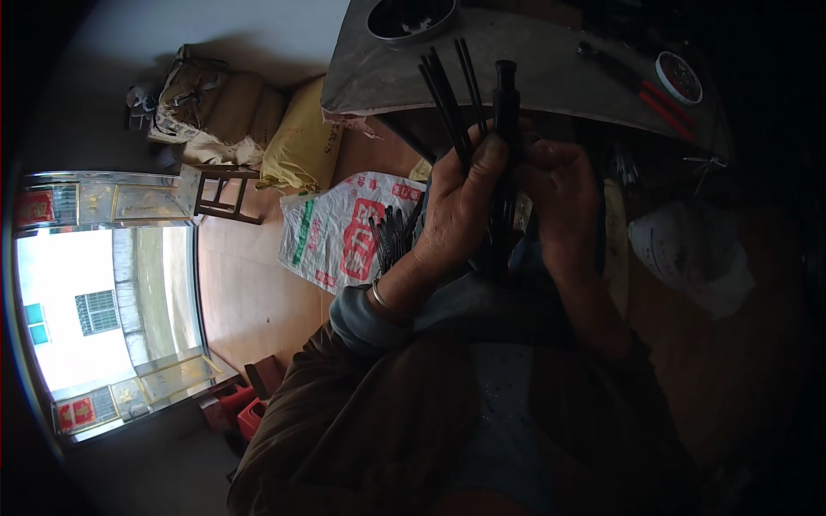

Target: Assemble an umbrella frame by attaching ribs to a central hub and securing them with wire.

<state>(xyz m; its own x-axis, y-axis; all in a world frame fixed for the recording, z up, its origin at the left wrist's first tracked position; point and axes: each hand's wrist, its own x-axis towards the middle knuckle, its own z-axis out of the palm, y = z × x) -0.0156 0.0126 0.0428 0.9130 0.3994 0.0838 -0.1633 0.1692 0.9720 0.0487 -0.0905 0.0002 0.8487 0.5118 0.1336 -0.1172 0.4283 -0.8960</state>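
Observation:
My left hand (460,193) is closed around a bundle of thin black rods (443,95), which looks like a folded umbrella frame. The rods fan out above my thumb. Among them stands a thicker black shaft (506,90) with a flared end, upright between my hands. My right hand (559,185) is beside the shaft, thumb and fingers pinched together near it. A fine wire-like line shows at those fingertips, but what they grip is too small and dark to tell. The bundle's lower end hangs between my wrists, in shadow.
Ahead is a grey table (542,73) with a dark-filled bowl (411,19), red-handled pliers (662,112) and a dish of small parts (679,77). More black rods (396,236) lie by a printed white sack (323,228). A wooden stool (225,193) and yellow sack (301,142) stand left.

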